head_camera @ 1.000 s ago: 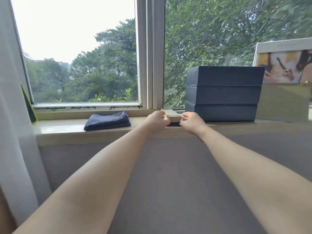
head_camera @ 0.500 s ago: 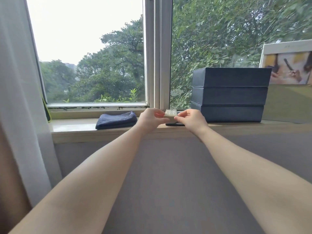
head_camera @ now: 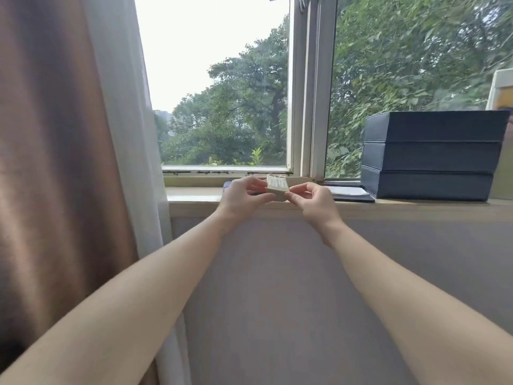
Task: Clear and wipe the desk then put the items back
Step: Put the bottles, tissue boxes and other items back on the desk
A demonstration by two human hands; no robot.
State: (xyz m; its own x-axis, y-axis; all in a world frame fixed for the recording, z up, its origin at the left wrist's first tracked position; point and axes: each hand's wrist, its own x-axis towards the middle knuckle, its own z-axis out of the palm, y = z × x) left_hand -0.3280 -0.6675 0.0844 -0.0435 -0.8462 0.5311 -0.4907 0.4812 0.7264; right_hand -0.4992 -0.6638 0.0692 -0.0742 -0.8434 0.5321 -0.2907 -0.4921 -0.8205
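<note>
The left hand [head_camera: 244, 200] and right hand [head_camera: 315, 202] hold a beige box [head_camera: 276, 187] at frame centre, fingers clamped on it, just above the sill [head_camera: 194, 196]. Clearing seems early: blue boxes [head_camera: 433, 157] stand at right, wiping not yet done.

The beige box [head_camera: 277, 187], which lay on the sill [head_camera: 194, 197] 1 second ago, is now raised off it, pinched between the left hand [head_camera: 241, 198] and right hand [head_camera: 313, 201]. The view has swung left: the curtain [head_camera: 55, 162] fills that side, the 3 blue boxes [head_camera: 433, 157] sit at the right edge, and the left hand hides most of the cloth [head_camera: 227, 186].
</note>
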